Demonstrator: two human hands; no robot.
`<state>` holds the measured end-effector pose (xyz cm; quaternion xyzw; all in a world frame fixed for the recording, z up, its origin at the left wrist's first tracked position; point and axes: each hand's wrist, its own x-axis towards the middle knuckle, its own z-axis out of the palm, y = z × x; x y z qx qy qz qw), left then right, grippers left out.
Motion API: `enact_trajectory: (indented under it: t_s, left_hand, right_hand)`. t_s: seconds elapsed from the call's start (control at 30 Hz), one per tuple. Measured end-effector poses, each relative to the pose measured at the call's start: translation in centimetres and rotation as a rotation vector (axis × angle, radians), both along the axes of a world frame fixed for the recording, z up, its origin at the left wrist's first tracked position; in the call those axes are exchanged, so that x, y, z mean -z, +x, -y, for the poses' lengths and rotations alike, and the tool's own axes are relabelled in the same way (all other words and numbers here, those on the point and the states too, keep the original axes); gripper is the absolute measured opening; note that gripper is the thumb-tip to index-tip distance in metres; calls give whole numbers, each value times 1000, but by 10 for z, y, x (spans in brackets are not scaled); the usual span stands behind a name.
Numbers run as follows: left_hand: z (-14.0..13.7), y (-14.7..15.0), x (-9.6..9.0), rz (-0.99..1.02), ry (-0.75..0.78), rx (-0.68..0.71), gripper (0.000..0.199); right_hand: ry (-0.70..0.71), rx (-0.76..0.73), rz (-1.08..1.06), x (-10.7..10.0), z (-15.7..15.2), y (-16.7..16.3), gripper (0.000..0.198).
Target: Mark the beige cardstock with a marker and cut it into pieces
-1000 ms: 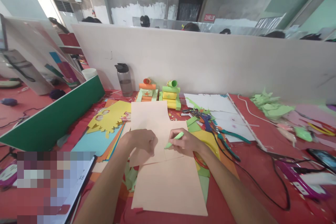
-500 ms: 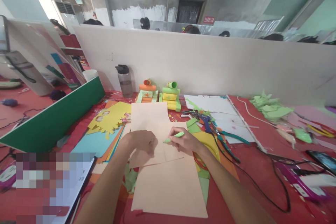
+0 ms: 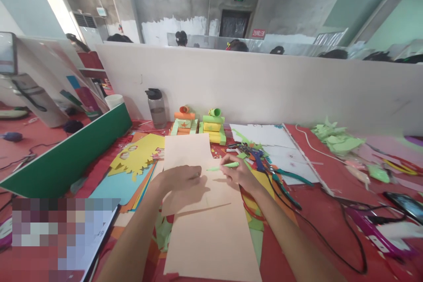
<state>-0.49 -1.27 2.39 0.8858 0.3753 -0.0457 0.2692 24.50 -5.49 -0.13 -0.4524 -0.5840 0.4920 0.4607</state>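
Observation:
Peach paper sheets overlap in front of me, with a short dark line on the upper part. My right hand grips a pale green pen whose tip points left, just over the paper; whether it touches cannot be told. On the left side of the upper sheet rests my left hand, palm down, fingers stretched toward the pen and holding nothing. Behind the sheets stand two small paper models, one orange and pale green, the other green and yellow.
Yellow cut paper and blue sheets lie left, beside a green board. Teal-handled pliers, a blue glue gun and a black cable lie right. A water bottle stands by the white partition.
My right hand has lifted up and right with the pen, which now lies flatter. The left hand's fingers have straightened and reach further right. The camera view has tilted slightly upward.

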Motion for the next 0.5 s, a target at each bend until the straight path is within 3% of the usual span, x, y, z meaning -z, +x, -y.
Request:
enact_trajectory:
  t_s: [0.23, 0.5]
  left_hand:
    - [2, 6, -2, 63, 118, 13, 25]
    - [-2, 8, 9, 73, 159, 46, 20]
  right_hand:
    - [15, 11, -67, -1, -2, 4, 24]
    - [6, -48, 12, 1, -3, 2, 31]
